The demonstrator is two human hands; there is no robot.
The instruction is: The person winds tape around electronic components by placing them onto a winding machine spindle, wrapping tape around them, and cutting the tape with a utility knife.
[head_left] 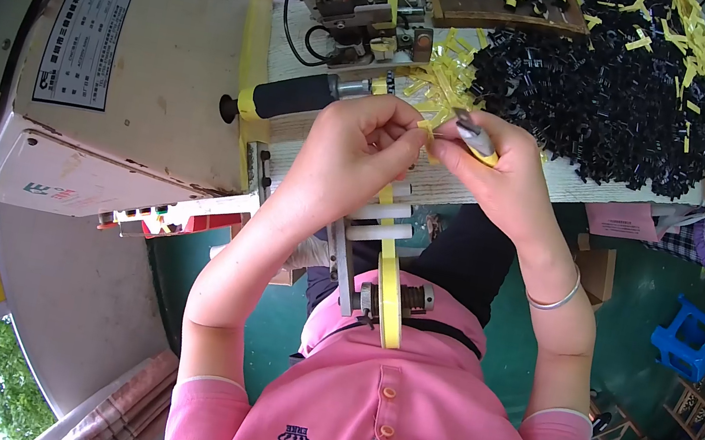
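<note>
headline: tool tip sits close to the left fingertips, nick risk

- 9 o'clock from the pinch: foam-sleeved bar (294,97), just beside the left wrist. a sideways swing could bump it.
- 11 o'clock: benchtop machine (357,9), cable looped at its side. a reach that way could snag the cable.
- left hand (351,149): thumb and fingertips closed on a small yellow strip (426,127), up over the near edge of the bench. thin piece, light pinch; if it slips, it could drop past the edge.
- 6 o'clock: yellow tape reel (388,306), close to the shirt. cloth could rub or catch on it.
- 12 o'clock: yellow scraps (444,76), same colour as the strip. dropped there, it'd be hard to pick out.
- right hand (508,177): wrapped round a pale-handled hand tool (478,139), thumb near the strip. can't tell if the thumb grips it too. a slip could cut a fingertip.
- 2 o'clock: heap of small black parts (599,103), near the right knuckles. a wide elbow could spill some.
</note>
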